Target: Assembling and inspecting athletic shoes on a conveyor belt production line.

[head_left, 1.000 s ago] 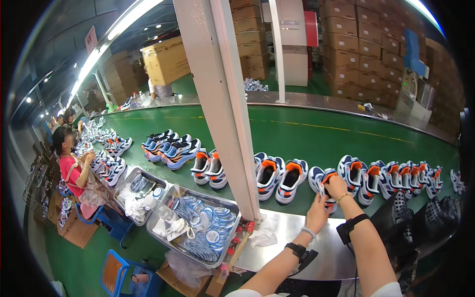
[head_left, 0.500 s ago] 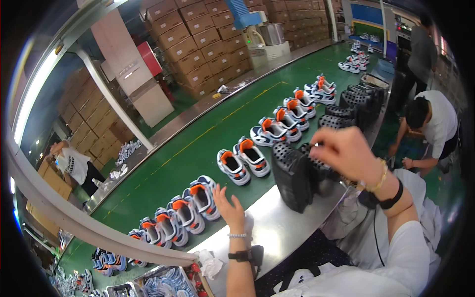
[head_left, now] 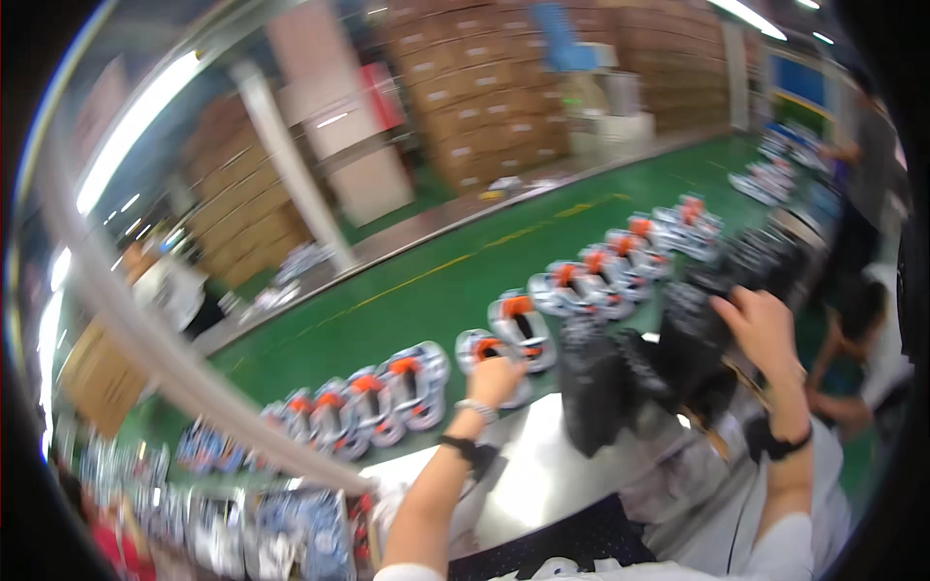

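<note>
My left hand (head_left: 496,381) is on the near end of a white sneaker (head_left: 477,343) with an orange lining, its fingers curled and partly hidden. Just right of it stands a matching sneaker (head_left: 523,329) on the green belt. My right hand (head_left: 763,331) is beside the upright black forms (head_left: 693,315) with dotted tops, thumb and fingers apart, nothing visible between them. Another black form (head_left: 589,397) stands on the metal ledge (head_left: 528,465) between my hands. Motion blurs the picture.
More sneakers line the green belt (head_left: 387,315), in rows left (head_left: 368,402) and right (head_left: 601,271). A pale curved post (head_left: 208,387) crosses at left. Trays of parts (head_left: 300,528) lie lower left. Co-workers are at the far left and right (head_left: 872,320). Stacked cartons (head_left: 475,97) stand behind.
The view has swung. My left hand has moved from beside the sneakers onto the nearest one of the pair. My right hand has moved away from the dotted black form and its fingers have spread.
</note>
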Demonstrator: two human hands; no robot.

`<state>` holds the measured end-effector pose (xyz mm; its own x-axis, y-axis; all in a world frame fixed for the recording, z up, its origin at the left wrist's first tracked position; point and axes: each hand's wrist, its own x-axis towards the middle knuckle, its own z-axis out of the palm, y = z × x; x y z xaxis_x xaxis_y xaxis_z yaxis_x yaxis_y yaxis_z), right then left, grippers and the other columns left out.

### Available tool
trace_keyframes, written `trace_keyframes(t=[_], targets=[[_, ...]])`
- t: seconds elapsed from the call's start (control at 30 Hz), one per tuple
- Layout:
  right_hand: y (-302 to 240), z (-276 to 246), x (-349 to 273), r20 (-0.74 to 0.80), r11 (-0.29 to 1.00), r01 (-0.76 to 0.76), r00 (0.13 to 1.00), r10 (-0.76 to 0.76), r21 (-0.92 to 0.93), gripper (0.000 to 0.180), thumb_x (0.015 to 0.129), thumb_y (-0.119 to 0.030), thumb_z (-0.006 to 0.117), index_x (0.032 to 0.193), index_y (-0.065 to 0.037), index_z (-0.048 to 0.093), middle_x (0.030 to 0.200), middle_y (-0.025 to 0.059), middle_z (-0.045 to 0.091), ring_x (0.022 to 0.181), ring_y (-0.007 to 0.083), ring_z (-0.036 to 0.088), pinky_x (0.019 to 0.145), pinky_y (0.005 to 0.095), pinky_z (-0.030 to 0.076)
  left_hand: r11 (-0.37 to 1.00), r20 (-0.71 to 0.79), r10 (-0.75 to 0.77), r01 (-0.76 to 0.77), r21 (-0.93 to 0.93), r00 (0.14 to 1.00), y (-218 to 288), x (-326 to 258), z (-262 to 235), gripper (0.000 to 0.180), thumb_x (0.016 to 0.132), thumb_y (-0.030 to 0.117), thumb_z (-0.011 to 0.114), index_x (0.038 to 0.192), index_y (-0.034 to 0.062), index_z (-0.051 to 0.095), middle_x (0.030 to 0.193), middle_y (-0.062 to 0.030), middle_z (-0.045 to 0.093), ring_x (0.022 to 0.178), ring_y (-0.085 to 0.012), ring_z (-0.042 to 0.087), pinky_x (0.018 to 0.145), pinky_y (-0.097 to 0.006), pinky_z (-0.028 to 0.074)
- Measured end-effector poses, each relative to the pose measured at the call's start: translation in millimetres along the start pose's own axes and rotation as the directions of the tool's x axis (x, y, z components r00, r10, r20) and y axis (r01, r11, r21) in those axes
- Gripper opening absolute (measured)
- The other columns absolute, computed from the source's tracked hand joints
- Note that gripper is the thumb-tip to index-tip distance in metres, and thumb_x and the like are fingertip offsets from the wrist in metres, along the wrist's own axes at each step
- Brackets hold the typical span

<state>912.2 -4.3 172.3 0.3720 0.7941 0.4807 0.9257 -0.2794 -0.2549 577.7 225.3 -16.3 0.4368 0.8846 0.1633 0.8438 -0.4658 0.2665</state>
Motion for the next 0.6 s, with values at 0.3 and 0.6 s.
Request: trace_keyframes(t=[0.3,0.6], targets=[[82,35,-3,0.053,0.994,-0.036,0.998,0.042,-0.106,0.059,0.073,-0.024,0.075,0.12,0.006,0.054,0.108,0.0227,0.058,0.104,0.0389,0.054,0.09,0.0423,0.042,0.967,-0.486,-0.017,0.137,0.213,0.874,-2,19,35,0.021,0.083,0.011,0.052,0.101,0.0008,0.059,0.102,-0.0149,0.057,0.105,-0.0278,0.054,0.089,-0.039,0.046],[82,39,25,0.152,0.99,0.001,0.988,0.021,-0.142,0.058,0.078,-0.026,0.071,0.123,0.006,0.051,0.115,0.0234,0.056,0.111,0.0381,0.052,0.095,0.0413,0.04,0.999,-0.392,0.015,-0.033,-0.04,0.92,-11,-25,29,0.032,0.083,0.007,0.052,0.114,0.0013,0.054,0.115,-0.0142,0.054,0.116,-0.0282,0.049,0.103,-0.046,0.036]])
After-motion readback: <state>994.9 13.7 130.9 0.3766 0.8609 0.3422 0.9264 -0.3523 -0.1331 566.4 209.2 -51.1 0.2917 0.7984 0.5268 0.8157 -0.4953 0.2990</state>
